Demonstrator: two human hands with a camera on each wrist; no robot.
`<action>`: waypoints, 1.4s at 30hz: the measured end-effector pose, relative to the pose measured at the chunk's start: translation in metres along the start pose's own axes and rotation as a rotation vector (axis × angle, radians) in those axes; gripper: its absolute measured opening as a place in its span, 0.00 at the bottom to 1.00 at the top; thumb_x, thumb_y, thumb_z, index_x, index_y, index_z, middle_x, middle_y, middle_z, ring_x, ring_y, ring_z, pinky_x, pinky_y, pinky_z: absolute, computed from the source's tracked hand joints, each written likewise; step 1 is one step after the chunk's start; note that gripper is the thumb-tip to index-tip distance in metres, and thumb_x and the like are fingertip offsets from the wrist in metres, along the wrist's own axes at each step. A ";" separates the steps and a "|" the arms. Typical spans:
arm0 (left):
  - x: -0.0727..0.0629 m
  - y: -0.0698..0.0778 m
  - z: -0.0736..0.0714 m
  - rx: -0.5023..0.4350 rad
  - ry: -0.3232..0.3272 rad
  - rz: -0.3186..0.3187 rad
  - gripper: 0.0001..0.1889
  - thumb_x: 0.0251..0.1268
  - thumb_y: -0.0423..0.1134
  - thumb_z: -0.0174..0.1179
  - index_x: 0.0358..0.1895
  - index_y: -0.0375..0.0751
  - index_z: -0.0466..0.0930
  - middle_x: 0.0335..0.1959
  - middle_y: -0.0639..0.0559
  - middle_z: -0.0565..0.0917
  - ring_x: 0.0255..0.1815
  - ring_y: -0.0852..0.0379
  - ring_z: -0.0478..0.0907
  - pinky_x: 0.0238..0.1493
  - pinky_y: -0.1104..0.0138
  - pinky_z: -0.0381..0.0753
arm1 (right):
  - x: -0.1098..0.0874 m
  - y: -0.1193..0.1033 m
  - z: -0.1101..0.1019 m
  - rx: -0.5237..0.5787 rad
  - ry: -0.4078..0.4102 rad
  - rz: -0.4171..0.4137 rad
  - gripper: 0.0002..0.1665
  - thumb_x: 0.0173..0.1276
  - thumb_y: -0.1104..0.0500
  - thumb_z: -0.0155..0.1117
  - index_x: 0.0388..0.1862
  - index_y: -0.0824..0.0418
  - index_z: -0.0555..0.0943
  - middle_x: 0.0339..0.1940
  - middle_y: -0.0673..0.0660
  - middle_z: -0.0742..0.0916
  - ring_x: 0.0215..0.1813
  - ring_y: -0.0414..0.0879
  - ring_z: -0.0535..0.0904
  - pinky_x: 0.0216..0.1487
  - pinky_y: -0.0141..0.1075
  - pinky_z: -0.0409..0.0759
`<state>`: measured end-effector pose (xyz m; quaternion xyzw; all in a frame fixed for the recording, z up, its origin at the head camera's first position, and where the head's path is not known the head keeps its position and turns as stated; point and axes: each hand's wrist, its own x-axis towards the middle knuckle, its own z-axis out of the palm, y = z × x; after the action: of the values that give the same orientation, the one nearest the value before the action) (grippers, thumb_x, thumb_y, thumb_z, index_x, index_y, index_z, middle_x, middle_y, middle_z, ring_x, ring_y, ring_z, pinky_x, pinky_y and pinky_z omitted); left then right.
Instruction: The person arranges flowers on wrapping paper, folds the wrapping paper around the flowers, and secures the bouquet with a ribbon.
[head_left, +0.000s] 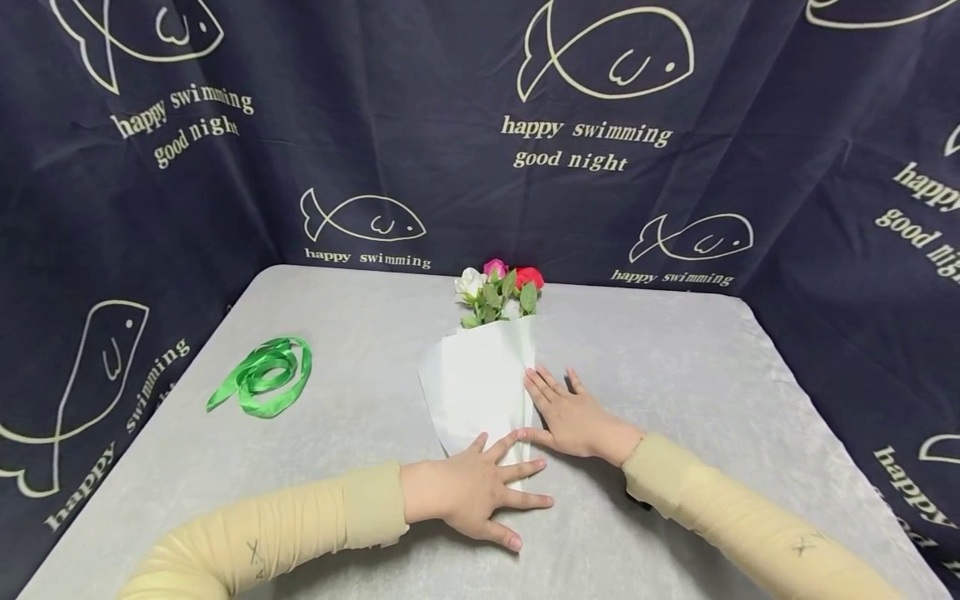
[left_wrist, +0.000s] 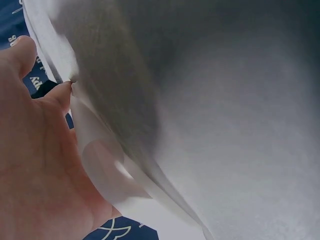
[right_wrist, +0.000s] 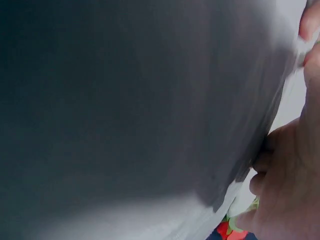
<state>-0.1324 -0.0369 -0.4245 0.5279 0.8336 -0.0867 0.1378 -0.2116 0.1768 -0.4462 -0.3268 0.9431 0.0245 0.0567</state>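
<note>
A bouquet lies on the table with its stems wrapped in white paper [head_left: 483,379]. Out of the paper's far end show a white rose [head_left: 471,283], a pink rose [head_left: 495,267], a red rose [head_left: 529,278] and green leaves [head_left: 492,302]. Across the paper's narrow near end rests my left hand [head_left: 480,492], its fingers spread and straight. My right hand [head_left: 573,417] touches the wrap's right edge with extended fingers, its thumb close to the left hand's fingers. In the left wrist view the paper [left_wrist: 102,155] stands slightly lifted beside the palm. The stems are hidden.
A coiled green ribbon [head_left: 266,375] lies at the left of the table. The grey cloth-covered table [head_left: 660,350] is bordered by a dark blue curtain [head_left: 450,108] with fish prints at the back and sides.
</note>
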 end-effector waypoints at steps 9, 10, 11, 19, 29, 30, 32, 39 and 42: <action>0.000 0.002 -0.003 -0.044 -0.005 0.000 0.35 0.59 0.75 0.33 0.71 0.80 0.42 0.77 0.61 0.42 0.76 0.40 0.34 0.66 0.39 0.57 | 0.043 0.025 -0.014 0.061 -0.111 0.149 0.49 0.71 0.30 0.29 0.75 0.66 0.48 0.76 0.62 0.53 0.77 0.57 0.44 0.71 0.62 0.37; 0.000 0.002 -0.003 -0.044 -0.005 0.000 0.34 0.59 0.75 0.33 0.71 0.80 0.42 0.77 0.62 0.42 0.76 0.40 0.34 0.66 0.39 0.57 | 0.048 0.028 -0.016 0.067 -0.121 0.163 0.50 0.71 0.29 0.28 0.75 0.66 0.48 0.76 0.62 0.53 0.77 0.57 0.43 0.71 0.62 0.37; 0.000 0.003 -0.003 -0.041 -0.004 -0.002 0.34 0.59 0.75 0.33 0.71 0.80 0.42 0.77 0.62 0.42 0.76 0.40 0.35 0.66 0.40 0.57 | 0.052 0.030 -0.018 0.070 -0.136 0.176 0.49 0.71 0.29 0.28 0.75 0.66 0.47 0.77 0.62 0.52 0.77 0.56 0.42 0.71 0.62 0.36; 0.000 0.004 -0.003 -0.005 -0.008 -0.029 0.35 0.57 0.77 0.32 0.70 0.81 0.41 0.77 0.64 0.42 0.76 0.41 0.35 0.67 0.41 0.56 | 0.081 0.052 -0.026 0.078 -0.192 0.236 0.50 0.70 0.29 0.24 0.76 0.64 0.43 0.77 0.61 0.50 0.77 0.56 0.39 0.71 0.62 0.33; 0.000 0.005 -0.004 -0.003 -0.003 -0.036 0.35 0.57 0.76 0.33 0.70 0.81 0.43 0.77 0.64 0.42 0.76 0.41 0.35 0.67 0.41 0.57 | 0.097 0.065 -0.030 0.080 -0.221 0.294 0.49 0.71 0.29 0.23 0.76 0.64 0.42 0.77 0.62 0.48 0.77 0.56 0.38 0.71 0.62 0.34; 0.000 0.005 -0.004 0.001 -0.003 -0.038 0.35 0.57 0.77 0.33 0.70 0.81 0.43 0.77 0.64 0.42 0.76 0.41 0.36 0.67 0.41 0.57 | 0.097 0.065 -0.030 0.083 -0.221 0.291 0.49 0.71 0.29 0.23 0.76 0.64 0.41 0.77 0.62 0.48 0.77 0.56 0.38 0.71 0.62 0.34; 0.000 0.004 -0.003 0.013 -0.004 -0.043 0.35 0.57 0.77 0.32 0.70 0.81 0.42 0.77 0.64 0.42 0.76 0.41 0.36 0.67 0.41 0.57 | 0.098 0.065 -0.030 0.099 -0.220 0.289 0.49 0.71 0.29 0.22 0.76 0.64 0.41 0.77 0.62 0.47 0.77 0.56 0.37 0.71 0.61 0.33; 0.003 0.001 -0.002 0.000 -0.030 -0.021 0.34 0.58 0.76 0.31 0.70 0.82 0.40 0.77 0.63 0.41 0.76 0.41 0.36 0.66 0.42 0.59 | 0.087 0.062 -0.019 0.228 -0.182 0.269 0.49 0.73 0.32 0.25 0.75 0.68 0.40 0.77 0.65 0.45 0.77 0.59 0.35 0.71 0.62 0.37; 0.003 -0.003 -0.004 -0.015 -0.040 -0.014 0.34 0.58 0.75 0.31 0.70 0.82 0.40 0.77 0.63 0.42 0.76 0.41 0.37 0.66 0.42 0.59 | 0.076 0.056 -0.015 0.260 -0.141 0.239 0.47 0.75 0.35 0.30 0.74 0.71 0.41 0.76 0.67 0.46 0.76 0.61 0.36 0.71 0.63 0.39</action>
<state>-0.1363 -0.0347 -0.4218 0.5191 0.8350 -0.0921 0.1578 -0.3069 0.1726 -0.4402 -0.1997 0.9641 -0.0682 0.1610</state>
